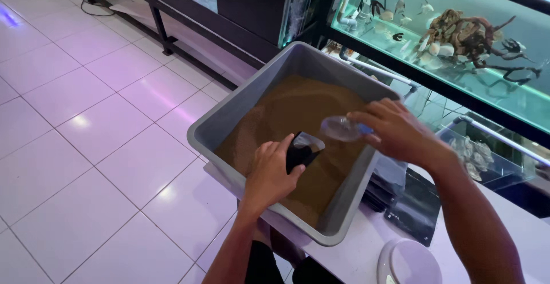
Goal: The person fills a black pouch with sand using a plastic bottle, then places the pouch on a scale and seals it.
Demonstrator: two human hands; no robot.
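A grey plastic tub (213, 125) stands on a white table, filled with fine brown granules (292, 106). My left hand (270, 172) grips a small black scoop (302, 148) held over the granules near the tub's middle. My right hand (395, 130) holds a small clear plastic bottle (339, 128) on its side, its mouth pointing toward the scoop. The two hands are close together above the tub.
A white round lid or dish (408, 262) lies on the table at the lower right, beside dark flat items (413, 206). Lit aquariums with fish and driftwood (475, 35) run along the back. A small glass tank (487, 152) sits at right. White floor tiles (86, 123) lie left.
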